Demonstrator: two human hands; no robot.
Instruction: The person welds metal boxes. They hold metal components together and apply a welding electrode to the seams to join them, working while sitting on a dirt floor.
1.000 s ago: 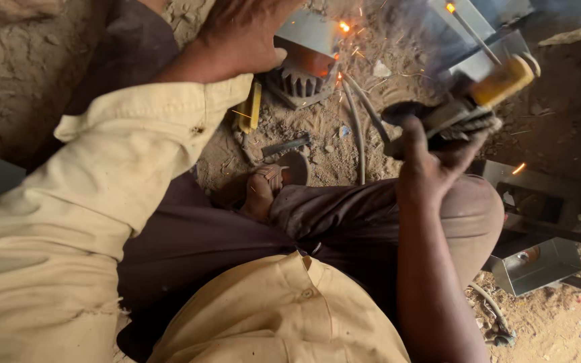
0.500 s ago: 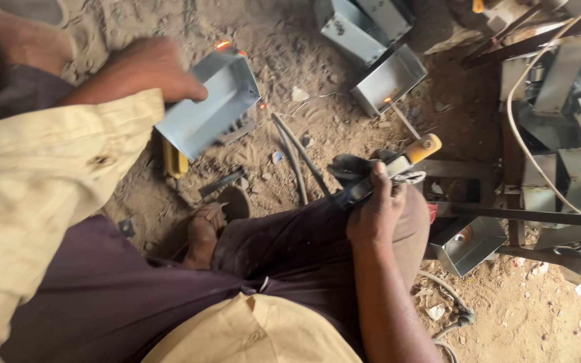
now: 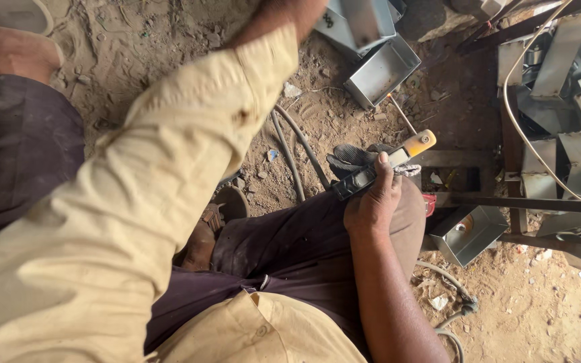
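My right hand (image 3: 371, 202) rests on my right knee, closed around a welding electrode holder (image 3: 388, 161) with a yellow end and a thin rod (image 3: 403, 115) sticking out toward the far side. A dark glove or rag (image 3: 347, 158) lies on the knee beside it. My left arm, in a cream sleeve, stretches up across the view. My left hand (image 3: 297, 9) is cut off by the top edge next to a grey metal box (image 3: 361, 20); its grip is hidden.
An open grey metal box (image 3: 381, 70) lies on the sandy ground, and another (image 3: 472, 232) sits under a dark metal bar (image 3: 526, 202). Stacked metal parts (image 3: 573, 81) and a pale cable (image 3: 526, 134) fill the right side. Hoses (image 3: 290, 148) run past my sandalled foot (image 3: 210, 228).
My left hand carried a grey metal box from the near left up to the top edge. The sparks have stopped, and my right hand has lowered the holder onto my knee.
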